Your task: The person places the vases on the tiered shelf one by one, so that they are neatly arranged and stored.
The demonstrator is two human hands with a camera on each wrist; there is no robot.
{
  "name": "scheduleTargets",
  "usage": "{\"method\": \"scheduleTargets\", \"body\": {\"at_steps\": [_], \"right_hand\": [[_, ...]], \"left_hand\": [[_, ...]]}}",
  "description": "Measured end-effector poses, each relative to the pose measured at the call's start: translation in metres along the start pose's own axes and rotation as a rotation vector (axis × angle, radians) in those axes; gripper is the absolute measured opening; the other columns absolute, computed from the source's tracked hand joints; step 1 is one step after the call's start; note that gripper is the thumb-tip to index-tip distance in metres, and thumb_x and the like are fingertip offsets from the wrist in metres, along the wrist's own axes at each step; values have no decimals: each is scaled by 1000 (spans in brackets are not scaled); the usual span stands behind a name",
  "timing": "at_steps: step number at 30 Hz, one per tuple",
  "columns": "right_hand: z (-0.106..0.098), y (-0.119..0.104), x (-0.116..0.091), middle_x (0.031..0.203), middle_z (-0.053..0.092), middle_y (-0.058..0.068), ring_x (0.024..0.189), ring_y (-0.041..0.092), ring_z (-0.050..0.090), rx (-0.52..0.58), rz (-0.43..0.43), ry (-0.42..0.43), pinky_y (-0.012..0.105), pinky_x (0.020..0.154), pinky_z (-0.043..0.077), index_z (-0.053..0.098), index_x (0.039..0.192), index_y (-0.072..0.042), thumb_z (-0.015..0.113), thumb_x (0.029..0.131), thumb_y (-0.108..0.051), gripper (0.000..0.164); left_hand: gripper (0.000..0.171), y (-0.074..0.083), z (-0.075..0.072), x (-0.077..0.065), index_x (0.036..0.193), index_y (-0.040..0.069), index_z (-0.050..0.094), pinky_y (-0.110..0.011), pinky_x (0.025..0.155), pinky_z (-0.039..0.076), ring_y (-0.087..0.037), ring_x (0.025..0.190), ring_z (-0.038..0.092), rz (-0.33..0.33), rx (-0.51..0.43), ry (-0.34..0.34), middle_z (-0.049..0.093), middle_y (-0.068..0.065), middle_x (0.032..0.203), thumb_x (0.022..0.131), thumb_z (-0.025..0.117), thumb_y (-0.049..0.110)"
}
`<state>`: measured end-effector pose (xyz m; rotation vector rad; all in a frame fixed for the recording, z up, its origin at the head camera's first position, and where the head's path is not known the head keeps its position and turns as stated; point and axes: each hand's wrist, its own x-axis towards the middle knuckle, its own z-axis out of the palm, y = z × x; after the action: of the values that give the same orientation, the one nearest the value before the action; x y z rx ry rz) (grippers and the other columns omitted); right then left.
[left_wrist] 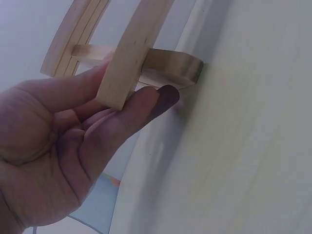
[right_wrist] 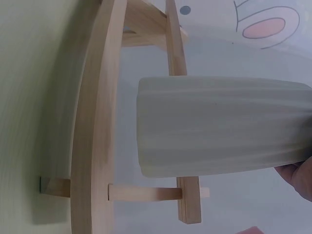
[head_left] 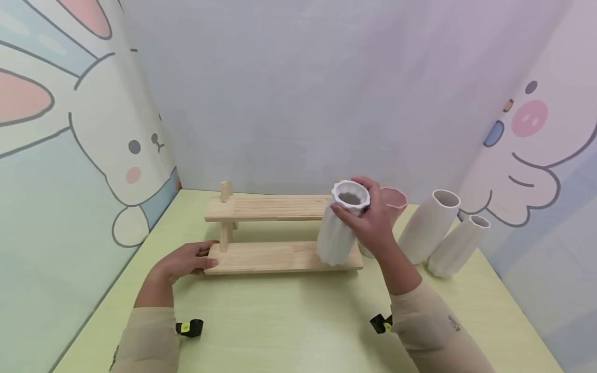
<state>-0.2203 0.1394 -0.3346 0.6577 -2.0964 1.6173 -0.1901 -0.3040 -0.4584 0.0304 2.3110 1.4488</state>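
Observation:
A two-tier wooden shelf (head_left: 275, 257) stands on the table. My left hand (head_left: 184, 260) pinches the left end of its lower board (left_wrist: 127, 58), thumb on one face and fingers on the other. My right hand (head_left: 374, 225) grips a white ribbed vase (head_left: 335, 239) near its scalloped rim. Upright but slightly tilted, the vase is over the right part of the lower board, in front of the upper board (head_left: 275, 208). In the right wrist view, a gap shows between the base of the vase (right_wrist: 219, 126) and the lower board (right_wrist: 92, 146).
Behind my right hand stands a pink vase (head_left: 394, 199), partly hidden. Two more white vases, a wide one (head_left: 426, 228) and a slimmer one (head_left: 458, 247), stand on the table at the right. A pale green tabletop (head_left: 280, 321) spreads in front, with printed curtains around it.

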Motion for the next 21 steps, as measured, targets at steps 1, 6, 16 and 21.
{"method": "scheduleTargets", "body": {"at_steps": [1,6,16,21], "right_hand": [[2,0,1,112,64,9,98,15,60,-13,3,3,22,78,51,47,133,-8,83,78,-9,66],[11,1,3,109,65,8,95,16,61,-63,1,14,22,76,51,49,132,-9,85,76,-15,67],[28,-4,8,112,62,8,97,18,60,-47,50,-56,30,77,52,45,136,-14,83,80,-23,68],[39,-4,11,113,62,7,98,18,60,-28,43,-73,35,78,53,45,136,-15,83,80,-20,69]], "left_hand": [[82,0,0,0,154,7,31,-32,81,54,-21,110,61,2,-7,-2,43,-24,148,89,74,32],[82,0,0,0,154,7,30,-33,80,54,-21,110,61,10,-23,1,41,-24,150,89,73,30],[82,-1,0,2,155,8,28,-33,80,53,-22,110,62,7,-25,7,40,-23,151,90,72,31],[81,-1,-1,2,155,9,29,-33,79,53,-21,110,61,13,-22,7,40,-22,151,90,73,31]]}}
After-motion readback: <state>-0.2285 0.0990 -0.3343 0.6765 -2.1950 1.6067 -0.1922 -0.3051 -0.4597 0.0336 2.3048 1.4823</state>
